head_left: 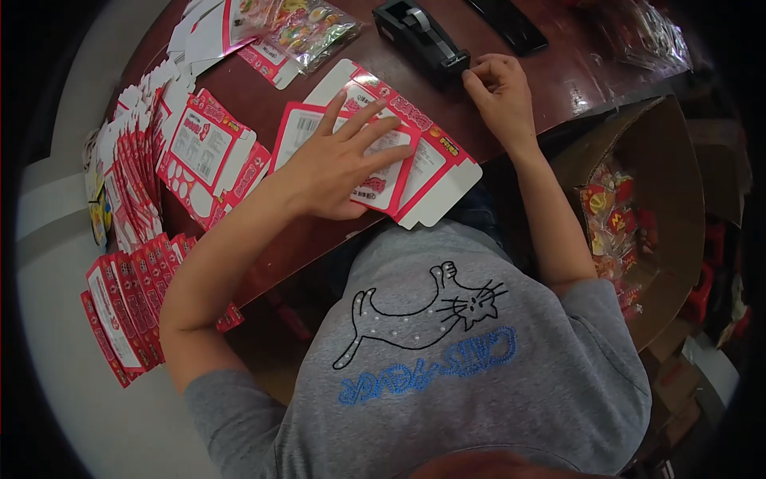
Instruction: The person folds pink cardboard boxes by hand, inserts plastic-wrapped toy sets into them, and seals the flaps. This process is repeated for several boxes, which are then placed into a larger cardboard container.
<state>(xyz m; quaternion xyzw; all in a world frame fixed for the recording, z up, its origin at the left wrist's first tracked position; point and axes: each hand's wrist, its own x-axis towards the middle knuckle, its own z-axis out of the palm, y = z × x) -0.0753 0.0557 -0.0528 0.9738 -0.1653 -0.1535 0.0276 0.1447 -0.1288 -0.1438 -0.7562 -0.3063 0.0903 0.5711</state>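
My left hand (351, 156) lies flat with its fingers spread on a flattened pink-and-white printed box (302, 128). Beneath that is another flat pink-and-white carton (443, 164) with white flaps, reaching past the table's near edge. My right hand (504, 96) is closed in a pinch right at the cutting end of a black tape dispenser (419, 40). A strip of tape appears to be between these fingertips, though the clear film hardly shows. The roll of tape (416, 19) sits in the dispenser.
Many pink cartons (132, 176) stand stacked at the left, with one flat carton (199, 152) beside them. A clear bag of colourful pieces (307, 32) lies at the back. A black object (507, 24) is beyond the dispenser. To the right, an open cardboard box (670, 199) holds wrapped packets (610, 215).
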